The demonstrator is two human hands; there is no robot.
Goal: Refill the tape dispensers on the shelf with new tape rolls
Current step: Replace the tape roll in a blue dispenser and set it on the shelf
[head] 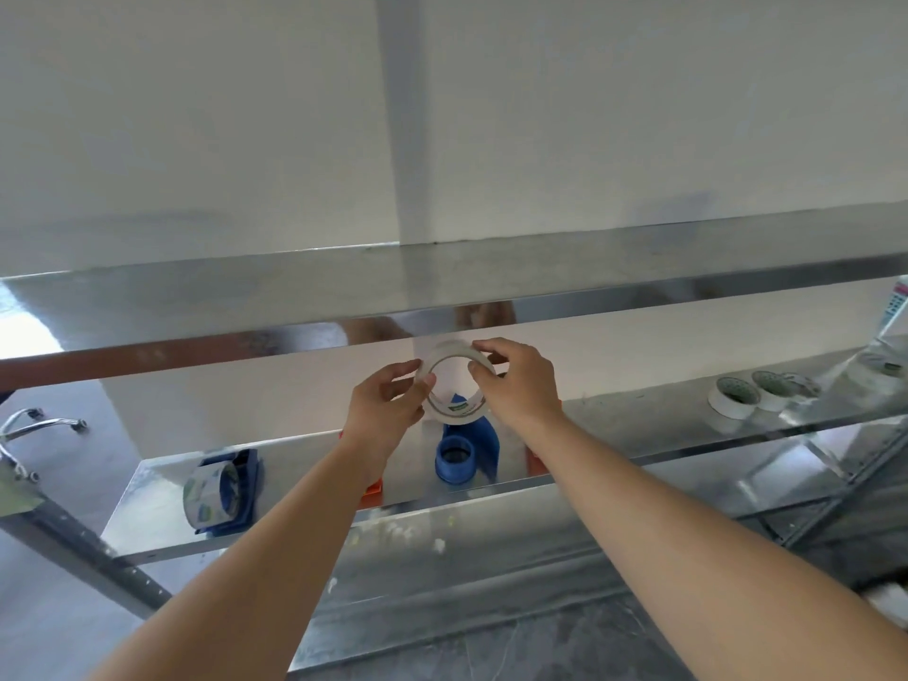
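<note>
White ring-shaped tape roll point(452, 415), one, held upright between left hand point(385, 403) and right hand point(522, 385), fingers of both curled on its rim, above an empty blue plastic tape dispenser point(467, 454) lying on the shiny metal shelf point(638, 417).

**Blue dispensers on a silver shelf**

The tape roll point(457, 416) is showing off-white, with green print inside its core. The empty dispenser point(464, 454) and the loaded dispenser point(247, 484) are both showing bright blue; the clear tape point(206, 493) is carrying green and yellow marks. The shelf point(304, 459) is gleaming silver-grey, the spare rolls point(732, 403) white.
</note>
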